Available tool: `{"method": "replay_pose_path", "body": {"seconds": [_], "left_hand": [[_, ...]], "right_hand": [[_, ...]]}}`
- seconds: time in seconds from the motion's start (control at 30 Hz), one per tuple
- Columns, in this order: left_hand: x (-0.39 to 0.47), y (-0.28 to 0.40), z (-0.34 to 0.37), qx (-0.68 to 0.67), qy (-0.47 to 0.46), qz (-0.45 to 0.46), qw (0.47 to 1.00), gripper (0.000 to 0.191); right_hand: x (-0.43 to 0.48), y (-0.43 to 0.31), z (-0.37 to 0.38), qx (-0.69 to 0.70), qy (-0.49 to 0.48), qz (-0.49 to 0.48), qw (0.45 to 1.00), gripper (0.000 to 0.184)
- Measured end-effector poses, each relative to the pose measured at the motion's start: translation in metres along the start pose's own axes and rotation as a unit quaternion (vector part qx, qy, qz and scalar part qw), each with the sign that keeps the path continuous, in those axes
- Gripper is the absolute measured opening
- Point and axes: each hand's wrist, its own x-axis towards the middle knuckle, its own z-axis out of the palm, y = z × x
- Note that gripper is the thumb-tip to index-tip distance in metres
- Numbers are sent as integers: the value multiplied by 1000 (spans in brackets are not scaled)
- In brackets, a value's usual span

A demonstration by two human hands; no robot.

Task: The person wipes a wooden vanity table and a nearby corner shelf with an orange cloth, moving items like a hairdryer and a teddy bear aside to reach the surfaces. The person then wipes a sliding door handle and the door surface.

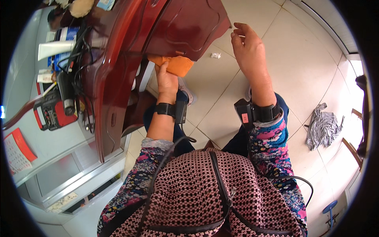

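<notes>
My left hand (167, 81) grips an orange cloth (179, 65), thumb on top of it. The cloth lies against the lower edge of a glossy red-brown wooden door (189, 29), which stands swung out from the cabinet (111, 59). Part of the cloth and my left fingertips are hidden. To the right, my right hand (248, 49) is raised over the tiled floor with nothing in it. Its fingers are loosely bent and apart, near the door's outer corner but not touching it.
On the cabinet top are a white tube (56, 49), tangled black cables (84, 54) and a red-and-black device (56, 114). A crumpled wrapper (216, 55) and a grey striped cloth (324, 126) lie on the floor (225, 97). A blue round-topped object (330, 206) stands lower right.
</notes>
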Motion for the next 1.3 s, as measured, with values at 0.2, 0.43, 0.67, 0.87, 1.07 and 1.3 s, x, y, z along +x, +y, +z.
{"method": "replay_pose_path", "body": {"seconds": [0.2, 0.43, 0.67, 0.87, 1.07, 1.3], "left_hand": [[24, -50, 17, 90, -2, 69, 994, 62], [68, -134, -48, 95, 13, -207, 974, 48], [42, -94, 58, 356, -102, -216, 903, 49], [33, 16, 267, 699, -217, 401, 551, 65], [77, 57, 365, 785, -152, 586, 134, 47], [128, -20, 332, 904, -165, 382, -95, 39]], "right_hand": [[-1, -14, 5, -28, -96, 46, 994, 32], [-17, -17, 19, -88, -155, 51, 983, 21], [9, -21, 3, 105, 87, 22, 990, 26], [12, -17, -11, 200, 155, 32, 967, 25], [12, -18, -16, 157, 122, 47, 979, 22], [7, -19, -12, 129, 13, 81, 988, 20]]}}
